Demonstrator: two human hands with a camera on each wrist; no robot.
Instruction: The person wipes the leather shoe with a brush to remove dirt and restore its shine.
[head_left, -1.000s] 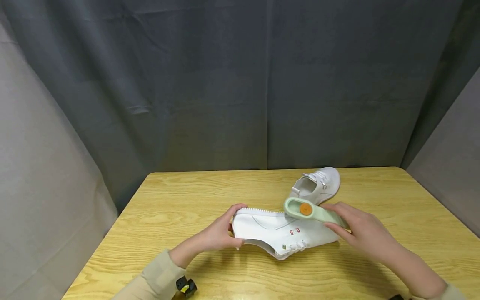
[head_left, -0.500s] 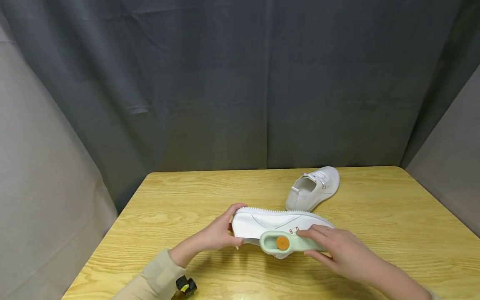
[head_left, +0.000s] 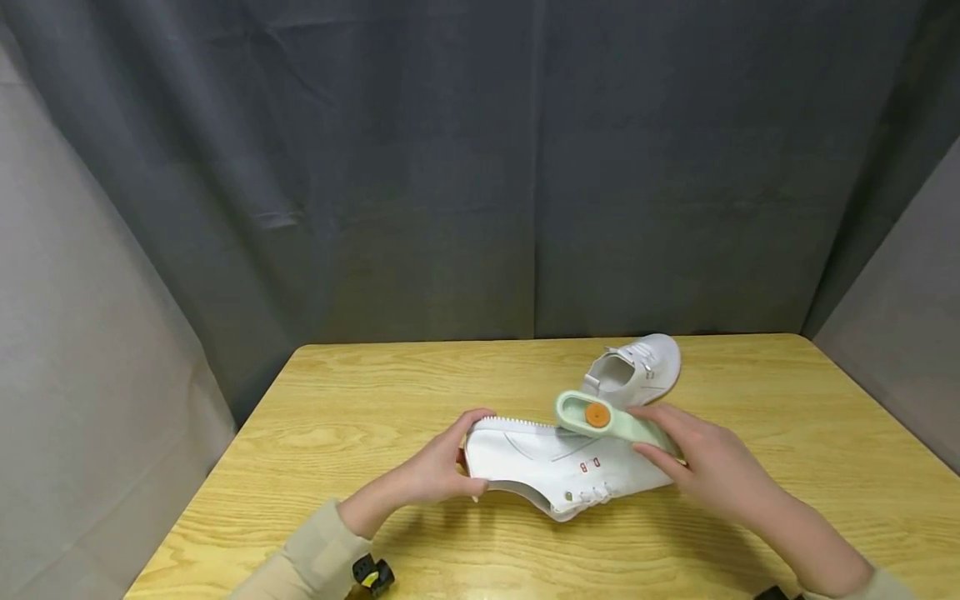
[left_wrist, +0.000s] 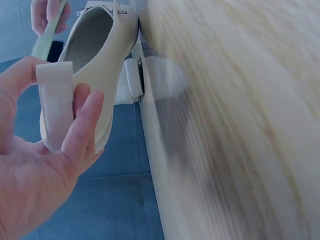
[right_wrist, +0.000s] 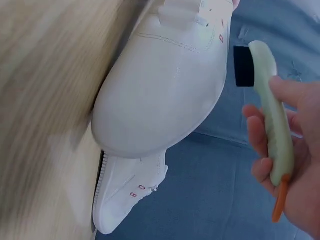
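Observation:
A white sneaker [head_left: 517, 454] lies tipped on its side, its toothed sole edge at the far side and its opening toward me. My left hand [head_left: 444, 468] grips it by the heel; the left wrist view shows thumb and fingers around the heel tab [left_wrist: 56, 100]. In my right hand [head_left: 716, 467] is a pale green shoe brush [head_left: 626, 427] with an orange disc in its head. Its black bristles [right_wrist: 244, 66] show in the right wrist view, and an orange loop [right_wrist: 280, 200] hangs from the handle. From the head view, the brush covers part of the sneaker's upper, near the sole edge.
A second white sneaker [head_left: 647, 367] sits behind the brush, toe pointing away to the back right. The wooden table [head_left: 360, 392] ends at a dark grey curtain [head_left: 420, 208]. Pale cloth panels [head_left: 97, 358] hang on both sides.
The brush in my right hand has swept toward me, down to the shoe opening, then back up to the sole edge. My left hand keeps its hold on the sneaker.

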